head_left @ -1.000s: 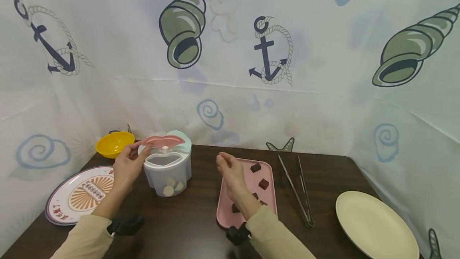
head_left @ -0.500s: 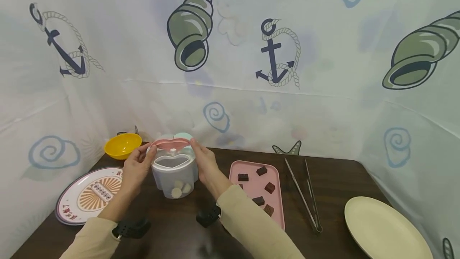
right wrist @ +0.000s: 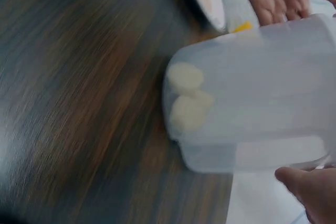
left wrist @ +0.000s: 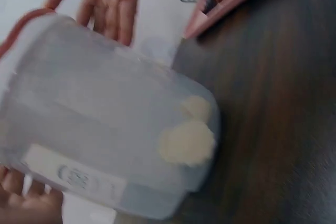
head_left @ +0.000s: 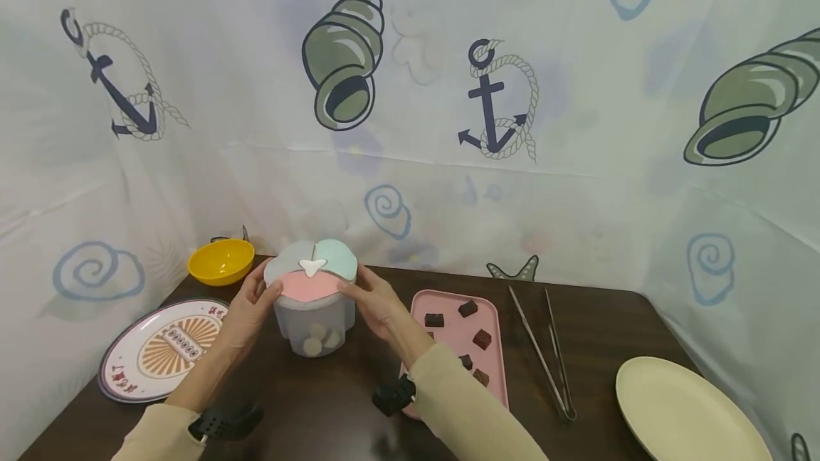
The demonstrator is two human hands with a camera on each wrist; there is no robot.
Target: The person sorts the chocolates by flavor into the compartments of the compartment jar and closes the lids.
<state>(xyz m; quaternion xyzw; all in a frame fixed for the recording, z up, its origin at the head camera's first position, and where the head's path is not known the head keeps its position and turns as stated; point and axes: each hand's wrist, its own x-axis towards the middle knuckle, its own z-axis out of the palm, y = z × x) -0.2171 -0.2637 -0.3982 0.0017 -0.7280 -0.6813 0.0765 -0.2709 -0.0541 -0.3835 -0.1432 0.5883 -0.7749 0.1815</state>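
Observation:
A translucent storage container (head_left: pixel 314 326) stands on the dark table, its lid split into pink, mint and pale grey flaps round a white centre knob (head_left: pixel 312 267). The pink flap (head_left: pixel 310 287) lies flat over the front compartment. My left hand (head_left: pixel 248 306) holds the container's left side, thumb at the pink flap's edge. On the other side my right hand (head_left: pixel 384 308) holds it likewise, thumb on the flap's right edge. Several pale round slices (left wrist: pixel 189 142) lie at the bottom inside, visible through the wall.
Right of the container is a pink tray (head_left: pixel 453 333) with several dark brown cubes. Metal tongs (head_left: pixel 539 351) lie beyond it, then a cream plate (head_left: pixel 692 407). At left are a printed white plate (head_left: pixel 122 372) and a yellow bowl (head_left: pixel 221 263).
My right hand has moved left from over the tray to the container. The pink flap, raised before, has come down over the front compartment under both hands.

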